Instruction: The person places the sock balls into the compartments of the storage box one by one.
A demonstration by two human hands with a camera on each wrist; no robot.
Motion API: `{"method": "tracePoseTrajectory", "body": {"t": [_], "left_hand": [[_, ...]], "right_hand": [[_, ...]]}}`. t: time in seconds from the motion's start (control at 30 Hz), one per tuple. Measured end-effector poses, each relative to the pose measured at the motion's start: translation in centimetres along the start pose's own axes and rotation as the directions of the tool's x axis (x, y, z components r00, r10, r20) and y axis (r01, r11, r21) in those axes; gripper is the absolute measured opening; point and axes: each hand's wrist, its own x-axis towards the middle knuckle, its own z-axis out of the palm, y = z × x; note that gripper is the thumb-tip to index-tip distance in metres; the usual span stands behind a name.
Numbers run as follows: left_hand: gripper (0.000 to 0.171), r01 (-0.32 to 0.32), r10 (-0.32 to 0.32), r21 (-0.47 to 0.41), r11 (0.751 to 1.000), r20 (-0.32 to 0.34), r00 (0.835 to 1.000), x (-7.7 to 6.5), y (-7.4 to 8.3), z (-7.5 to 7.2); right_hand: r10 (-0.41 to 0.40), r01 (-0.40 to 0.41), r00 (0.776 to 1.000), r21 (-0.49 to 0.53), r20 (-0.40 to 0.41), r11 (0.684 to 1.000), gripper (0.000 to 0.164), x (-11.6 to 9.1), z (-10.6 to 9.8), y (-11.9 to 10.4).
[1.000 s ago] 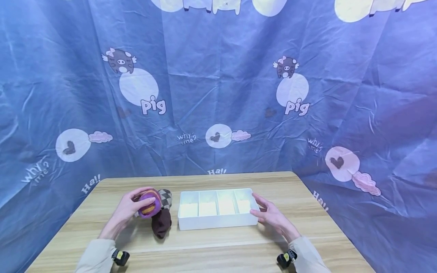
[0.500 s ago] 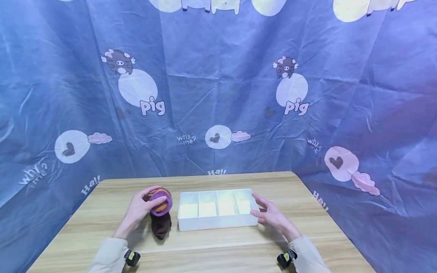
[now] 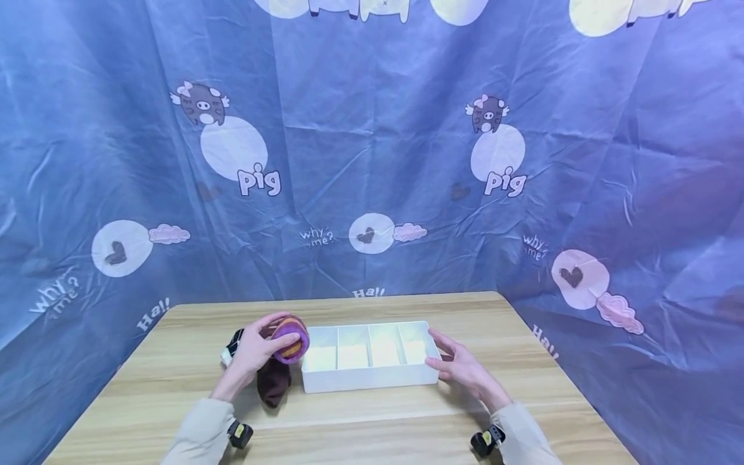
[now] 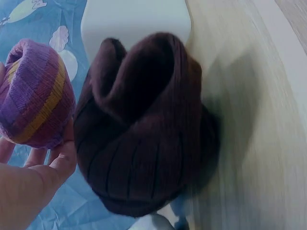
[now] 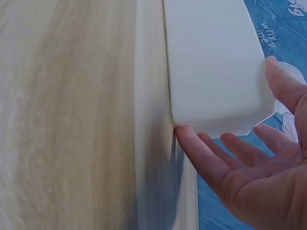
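Note:
My left hand [image 3: 256,349] holds a rolled purple-and-orange striped sock [image 3: 292,342] at the left end of a white divided box [image 3: 372,376], overlapping its corner in the head view. Below that hand a dark brown rolled sock [image 3: 273,385] rests on the table; it fills the middle of the left wrist view, its folded cuff facing up. A black-and-white bundle [image 3: 228,352] peeks out to the left, partly hidden by the hand. At the box's other end my right hand [image 3: 462,368] grips it, thumb on the front corner and fingers against the end wall.
The box has several compartments in a row, with bare floors. Wood-grain table [image 3: 372,433] spreads around it. Behind the table hangs a blue printed curtain [image 3: 372,161]. Each wrist wears a small black camera, such as the right wrist camera [image 3: 487,440].
My left hand has carried the striped sock rightward to the box's left edge. The grey checked bundle has dropped out of sight, and the black-and-white one has come into view. My right hand stays put.

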Motion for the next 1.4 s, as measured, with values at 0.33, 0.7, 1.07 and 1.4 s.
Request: {"method": "tracePoseTrajectory", "body": {"t": [0.33, 0.7, 1.07, 1.4], "left_hand": [[0.058, -0.033, 0.031, 0.019, 0.999, 0.076, 0.997, 0.3, -0.1, 1.6], [0.06, -0.033, 0.028, 0.052, 0.998, 0.098, 0.995, 0.2, 0.5, 3.1], [0.058, -0.097, 0.089, 0.164, 0.982, 0.057, 0.994, 0.7, 0.2, 5.0], [0.06, -0.141, 0.132, 0.316, 0.938, 0.052, 0.99, 0.8, -0.1, 6.1]], "right_hand": [[-0.024, 0.023, 0.999, 0.029, 0.029, 0.999, 0.083, -0.5, 0.1, -0.4], [-0.007, 0.006, 0.999, 0.025, 0.037, 1.0, 0.083, -0.2, 0.2, -0.2], [-0.019, 0.019, 0.999, 0.018, 0.035, 1.0, 0.083, -0.5, -0.1, -0.2], [-0.031, 0.031, 0.999, 0.013, 0.035, 0.999, 0.082, -0.4, -0.1, 0.0]]}}
